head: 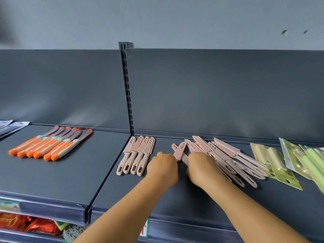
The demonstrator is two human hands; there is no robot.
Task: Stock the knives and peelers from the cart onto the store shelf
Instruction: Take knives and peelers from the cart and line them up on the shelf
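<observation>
Pink knives (226, 158) piled beside both hands, mid-shelf (52, 181).

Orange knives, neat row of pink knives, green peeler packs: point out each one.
orange knives (50, 146): head view, middle of the row, on a handle.
neat row of pink knives (138, 155): head view, where sheaths meet handles.
green peeler packs (280, 165): head view, on a card.

You face a dark grey metal shelf (52, 181) whose deck runs left to right in two sections, meeting at a seam below a slotted upright post (127, 88). Behind it stands a matching dark back panel (219, 92), and above that you see a pale grey wall (175, 20) with a few small marks at the right. Soft, even light falls across the panel, and red foil packets (26, 223) show on the lower tier at your bottom left.
</observation>
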